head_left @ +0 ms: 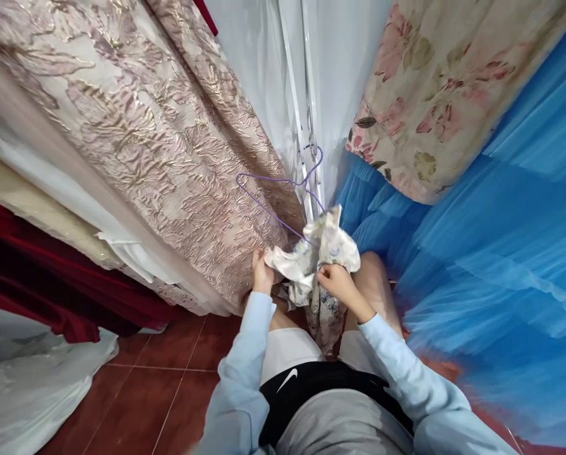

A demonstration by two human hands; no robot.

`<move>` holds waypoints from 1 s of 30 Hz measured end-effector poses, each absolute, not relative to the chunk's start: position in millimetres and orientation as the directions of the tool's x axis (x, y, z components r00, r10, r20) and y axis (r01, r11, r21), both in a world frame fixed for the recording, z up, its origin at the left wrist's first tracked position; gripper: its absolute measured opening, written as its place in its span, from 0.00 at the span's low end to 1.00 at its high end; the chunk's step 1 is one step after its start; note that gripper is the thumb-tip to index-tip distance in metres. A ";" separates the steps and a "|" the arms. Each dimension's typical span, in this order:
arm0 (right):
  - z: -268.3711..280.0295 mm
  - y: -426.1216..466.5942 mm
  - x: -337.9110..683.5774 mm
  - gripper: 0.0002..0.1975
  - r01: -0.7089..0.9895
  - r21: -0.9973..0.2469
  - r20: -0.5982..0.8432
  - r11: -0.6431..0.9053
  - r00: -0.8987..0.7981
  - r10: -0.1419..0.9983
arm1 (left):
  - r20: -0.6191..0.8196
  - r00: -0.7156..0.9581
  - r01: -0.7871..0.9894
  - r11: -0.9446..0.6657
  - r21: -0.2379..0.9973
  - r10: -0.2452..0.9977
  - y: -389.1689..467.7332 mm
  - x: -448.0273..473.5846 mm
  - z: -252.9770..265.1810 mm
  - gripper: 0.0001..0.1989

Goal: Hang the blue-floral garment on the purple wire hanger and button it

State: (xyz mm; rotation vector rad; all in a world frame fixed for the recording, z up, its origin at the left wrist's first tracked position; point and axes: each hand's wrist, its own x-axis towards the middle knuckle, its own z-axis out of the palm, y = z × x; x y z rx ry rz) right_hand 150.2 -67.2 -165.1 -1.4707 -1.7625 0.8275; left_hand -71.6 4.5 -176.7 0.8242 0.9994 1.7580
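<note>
Pink-gold brocade (122, 120) hangs at ten o'clock, white cloth (344, 69) at twelve, flower-printed fabric (425, 95) at two, blue tulle (505, 253) at three. Dark red cloth (31, 272), perhaps velvet though poorly lit, hangs at nine; reddish floor tiles (186, 398) lie at seven.

the person's left arm (246, 344) and right arm (401, 366) reach forward, forearms angled in toward each other. the left hand (263, 273) points away from the body, thumb and fingers pinched together; the right hand (338, 284) slants inward, fingers curled to the thumb.
</note>
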 end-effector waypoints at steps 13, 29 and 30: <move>-94.8 -133.5 212.2 0.16 0.059 -0.993 0.071 0.106 -0.426 0.902 | 0.179 0.615 -0.144 -0.114 0.983 0.768 -85.1 16.3 -137.7 0.26; -33.3 -48.1 267.4 0.17 0.293 -0.789 0.526 0.540 -0.133 0.840 | 0.000 0.640 0.131 -0.109 0.985 0.768 -107.6 4.2 -162.0 0.22; -35.8 -37.4 265.1 0.18 0.283 -0.804 0.514 0.524 -0.113 0.850 | 0.008 0.614 0.172 -0.143 0.975 0.790 -102.4 -5.8 -159.5 0.20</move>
